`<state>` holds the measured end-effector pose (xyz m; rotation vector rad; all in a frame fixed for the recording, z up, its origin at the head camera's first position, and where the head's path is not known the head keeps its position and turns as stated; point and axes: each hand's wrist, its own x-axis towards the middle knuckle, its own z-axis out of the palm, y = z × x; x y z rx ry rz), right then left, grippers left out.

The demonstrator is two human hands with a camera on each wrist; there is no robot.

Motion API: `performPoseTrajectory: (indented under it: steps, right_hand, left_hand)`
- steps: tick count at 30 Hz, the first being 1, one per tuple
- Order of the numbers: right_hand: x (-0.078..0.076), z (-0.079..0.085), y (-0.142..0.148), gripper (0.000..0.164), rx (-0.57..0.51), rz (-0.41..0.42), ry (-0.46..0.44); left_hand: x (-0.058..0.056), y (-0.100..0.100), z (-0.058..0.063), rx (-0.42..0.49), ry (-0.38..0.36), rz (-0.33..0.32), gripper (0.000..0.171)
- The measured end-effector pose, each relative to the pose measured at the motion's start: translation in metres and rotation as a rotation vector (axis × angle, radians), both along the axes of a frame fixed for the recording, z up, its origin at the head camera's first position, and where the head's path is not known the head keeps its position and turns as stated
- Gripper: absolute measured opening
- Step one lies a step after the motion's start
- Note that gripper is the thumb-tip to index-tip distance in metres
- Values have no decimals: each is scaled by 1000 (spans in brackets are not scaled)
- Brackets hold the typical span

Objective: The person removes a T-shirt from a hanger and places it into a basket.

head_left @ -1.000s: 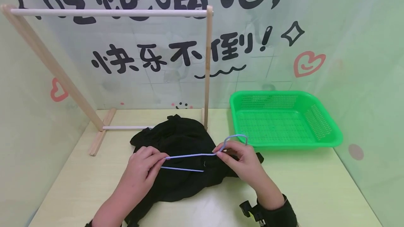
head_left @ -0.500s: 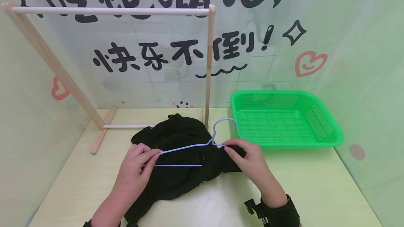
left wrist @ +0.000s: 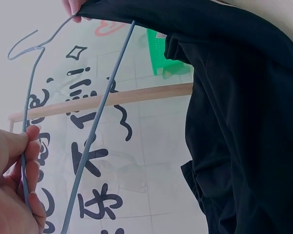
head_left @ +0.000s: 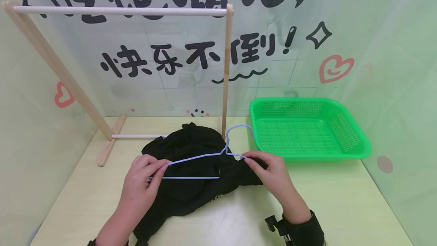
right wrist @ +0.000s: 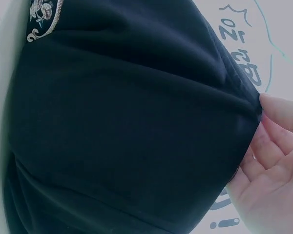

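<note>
A thin blue-purple clothes hanger [head_left: 194,158] is held above a black garment [head_left: 191,196] bunched on the table. My left hand [head_left: 141,181] pinches the hanger's left shoulder between thumb and fingers. The right hand [head_left: 273,172] pinches the hanger's right shoulder together with the garment's edge. The right end of the hanger disappears under the cloth. In the left wrist view, the hanger [left wrist: 100,114] shows its hook and lower bar, with the garment [left wrist: 244,97] draped beside it. In the right wrist view, cloth [right wrist: 127,122] hangs from my fingertips, with embroidery [right wrist: 44,17] in one corner.
A wooden rack [head_left: 226,67] with a white top rail [head_left: 119,10] stands behind the garment to the left. At the back right sits a green plastic basket [head_left: 310,158] on the pale table [head_left: 348,208]. A printed curtain [head_left: 191,94] closes off the back.
My right hand has shifted from the hanger's neck to its right shoulder, taking up the garment's edge. The hook has swung up and left. My left hand has moved slightly left.
</note>
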<state>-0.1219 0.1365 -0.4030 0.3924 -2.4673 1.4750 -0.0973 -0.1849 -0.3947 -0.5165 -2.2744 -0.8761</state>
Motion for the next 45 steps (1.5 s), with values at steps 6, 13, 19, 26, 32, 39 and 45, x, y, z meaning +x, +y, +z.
performPoseTrajectory:
  steps: [6, 13, 19, 26, 32, 39, 45]
  right_hand:
    - [0, -2, 3, 15, -5, 17, 29]
    - [0, -3, 5, 15, -14, 24, 57]
    - [1, -2, 7, 15, -1, 26, 33]
    - [1, -3, 10, 15, -3, 24, 42]
    - [1, -3, 10, 15, 6, 18, 48]
    - [0, -3, 12, 16, 4, 10, 46]
    - [-1, -4, 14, 16, 9, 13, 60]
  left_hand:
    - [1, -3, -1, 18, 8, 30, 20]
    - [4, -7, 1, 53, 11, 51, 21]
    - [5, -12, 2, 80, -6, 59, 21]
    - [5, -19, 3, 118, 33, 56, 21]
    - [4, -21, 2, 140, 116, 45, 22]
    - [6, -26, 5, 131, 93, 79, 23]
    - [6, -27, 7, 137, 101, 95, 21]
